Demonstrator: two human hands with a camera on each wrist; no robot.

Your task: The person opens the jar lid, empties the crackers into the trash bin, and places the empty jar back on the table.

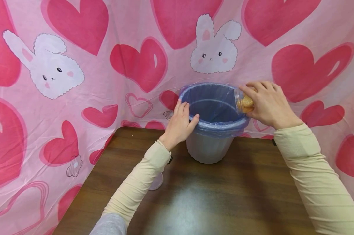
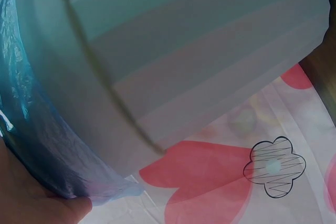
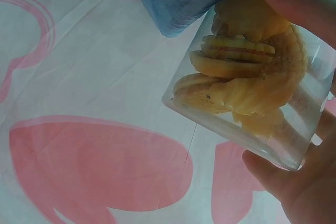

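A grey trash can [image 1: 209, 148] stands upright on the table, its rim wrapped in a blue plastic bag [image 1: 215, 127]. My left hand [image 1: 180, 122] holds the can's left rim through the bag; in the left wrist view, part of that hand [image 2: 52, 208] shows at the bag's edge. My right hand [image 1: 268, 102] grips a clear plastic jar [image 1: 238, 101], tilted sideways at the can's right rim. Golden ridged sandwich crackers [image 3: 247, 72] lie inside the jar. The bottom of the can's inside is hidden.
A round pale purple lid [image 1: 156, 182] lies on the brown wooden table [image 1: 212, 199], partly hidden behind my left forearm. Pink cloth [image 1: 177, 65] with hearts and rabbits hangs around the table, close behind the can.
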